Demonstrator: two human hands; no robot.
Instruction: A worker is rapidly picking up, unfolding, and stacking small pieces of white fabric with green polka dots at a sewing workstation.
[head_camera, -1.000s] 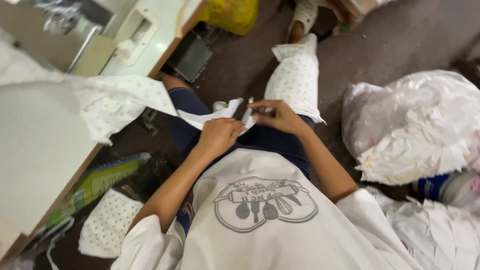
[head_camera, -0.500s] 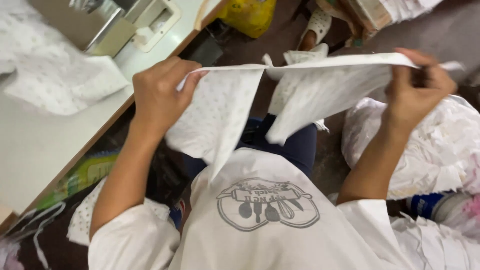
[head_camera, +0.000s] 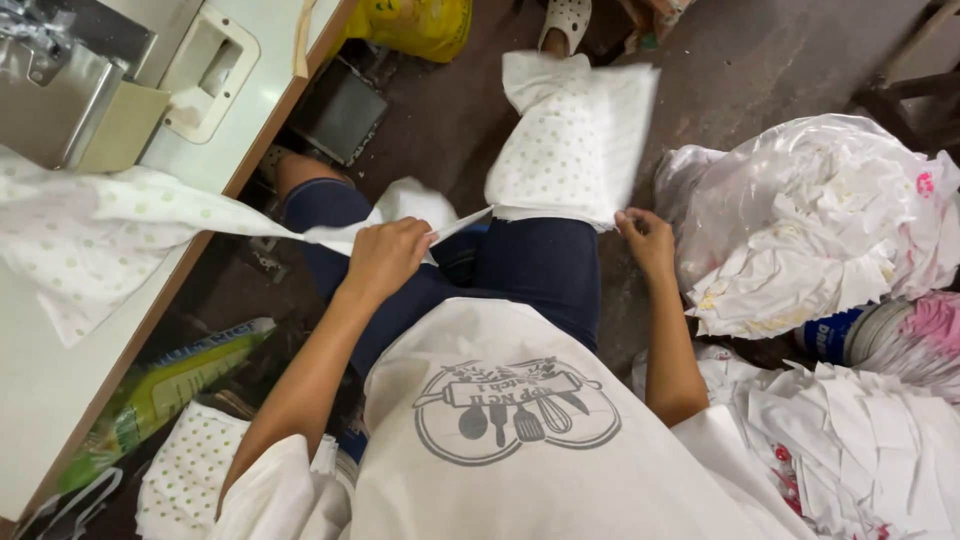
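I am seated, looking down at my lap. My left hand (head_camera: 385, 258) is closed on the edge of a white dotted cloth (head_camera: 150, 225) that trails left up onto the sewing table (head_camera: 60, 400). My right hand (head_camera: 648, 240) rests on the near corner of a folded stack of white dotted cloth pieces (head_camera: 570, 140) lying over my right knee; its fingers touch the stack's edge. My dark shorts (head_camera: 530, 270) and white printed shirt (head_camera: 510, 440) fill the lower middle.
A sewing machine (head_camera: 60, 90) stands on the table at top left. A pile of white fabric in plastic (head_camera: 810, 220) lies on the floor at right, more white scraps (head_camera: 850, 440) below it. A yellow bag (head_camera: 420, 25) sits at the top, dotted cloth (head_camera: 185, 470) at lower left.
Half a second ago both hands held a dotted piece stretched out in the air. Now that piece lies on the stack over my knee, and my left hand grips the cloth from the table.
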